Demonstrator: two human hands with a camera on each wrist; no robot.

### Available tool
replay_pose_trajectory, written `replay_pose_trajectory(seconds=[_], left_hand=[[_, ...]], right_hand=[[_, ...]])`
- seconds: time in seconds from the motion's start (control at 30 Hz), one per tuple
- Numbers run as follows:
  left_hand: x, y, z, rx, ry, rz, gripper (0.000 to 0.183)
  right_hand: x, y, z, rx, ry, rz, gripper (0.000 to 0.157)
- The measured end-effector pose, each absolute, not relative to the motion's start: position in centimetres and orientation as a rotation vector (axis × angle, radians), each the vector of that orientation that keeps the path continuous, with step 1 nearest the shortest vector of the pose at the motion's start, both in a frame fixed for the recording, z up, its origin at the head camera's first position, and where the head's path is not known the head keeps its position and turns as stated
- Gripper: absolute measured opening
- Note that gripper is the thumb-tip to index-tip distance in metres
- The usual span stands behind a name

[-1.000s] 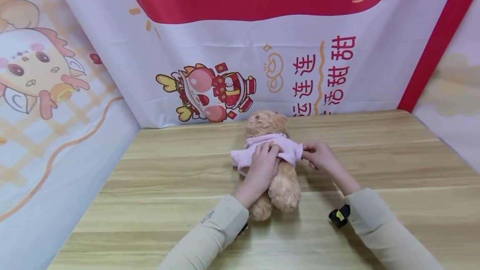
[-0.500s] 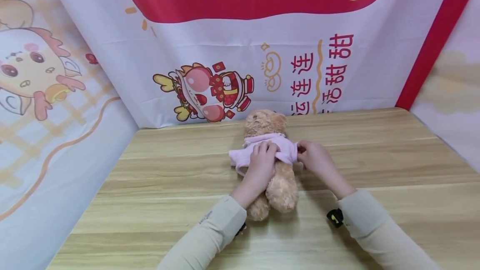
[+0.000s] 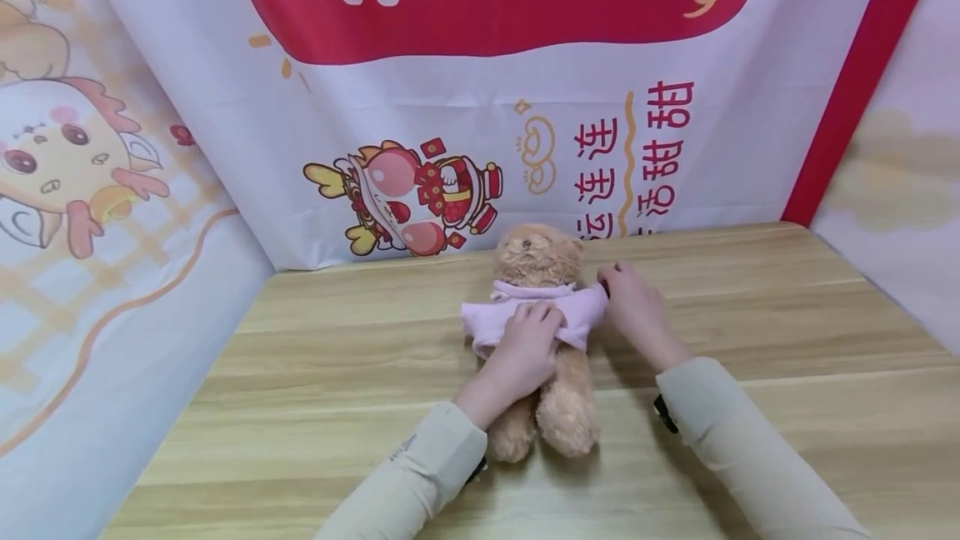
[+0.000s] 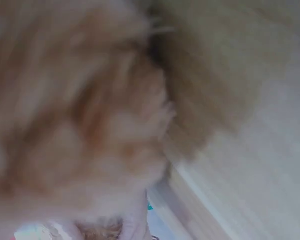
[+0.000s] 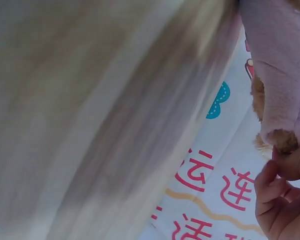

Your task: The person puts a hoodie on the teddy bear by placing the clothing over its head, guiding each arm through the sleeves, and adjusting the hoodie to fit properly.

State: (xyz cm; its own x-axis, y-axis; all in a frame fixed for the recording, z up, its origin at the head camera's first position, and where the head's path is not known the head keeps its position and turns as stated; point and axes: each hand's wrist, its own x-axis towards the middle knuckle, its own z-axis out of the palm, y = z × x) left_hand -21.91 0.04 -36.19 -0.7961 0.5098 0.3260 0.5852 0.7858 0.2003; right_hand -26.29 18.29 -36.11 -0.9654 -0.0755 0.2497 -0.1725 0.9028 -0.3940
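A light brown teddy bear (image 3: 536, 257) lies face up, wearing a pale pink shirt (image 3: 487, 319). My left hand (image 3: 528, 344) grips the bear at its belly over the shirt's lower front, and some of its fingertips are hard to make out. At the end of the sleeve on the right, my right hand (image 3: 633, 307) pinches the cuff edge. In the right wrist view brown fur (image 5: 282, 139) shows inside the cuff, just above the thumb and fingers. Blurred fur (image 4: 70, 120) of the bear fills much of the left wrist view.
The bear is on a wood-grain table (image 3: 315, 407). Directly behind its head, a white and red printed banner (image 3: 420, 82) hangs at the table's back edge. Another printed cloth (image 3: 90, 298) covers the left side.
My right hand has moved up along the sleeve end, and the sleeve is lifted outward. The bear's face has tipped more toward the head camera. My left hand stays on the belly.
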Motion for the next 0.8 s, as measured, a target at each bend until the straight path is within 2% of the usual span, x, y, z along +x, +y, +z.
replay_pose_trajectory(seconds=[0.23,0.33,0.5,0.6,0.67,0.8], left_hand=[[-22.2,-0.1,-35.6,-0.860,-2.774,-0.423,0.012],[-22.4,0.0,-34.7,-0.858,-2.855,-0.405,0.022],[-23.0,1.3,-33.9,-0.729,-2.936,-0.341,0.046],[-23.2,2.0,-34.0,-0.650,-2.928,-0.229,0.046],[-23.2,2.2,-34.1,-0.639,-2.909,-0.150,0.040],[-23.0,2.2,-34.3,-0.675,-2.873,-0.045,0.027]], right_hand=[[-26.9,19.6,-36.2,0.288,-2.890,0.892,0.011],[-26.3,19.9,-36.2,0.307,-2.870,1.082,0.014],[-25.1,20.0,-36.2,0.407,-2.793,1.348,0.035],[-24.8,19.7,-36.3,0.487,-2.764,1.325,0.045],[-24.6,19.5,-36.3,0.469,-2.747,1.262,0.043],[-24.6,19.8,-36.4,0.353,-2.725,1.153,0.024]])
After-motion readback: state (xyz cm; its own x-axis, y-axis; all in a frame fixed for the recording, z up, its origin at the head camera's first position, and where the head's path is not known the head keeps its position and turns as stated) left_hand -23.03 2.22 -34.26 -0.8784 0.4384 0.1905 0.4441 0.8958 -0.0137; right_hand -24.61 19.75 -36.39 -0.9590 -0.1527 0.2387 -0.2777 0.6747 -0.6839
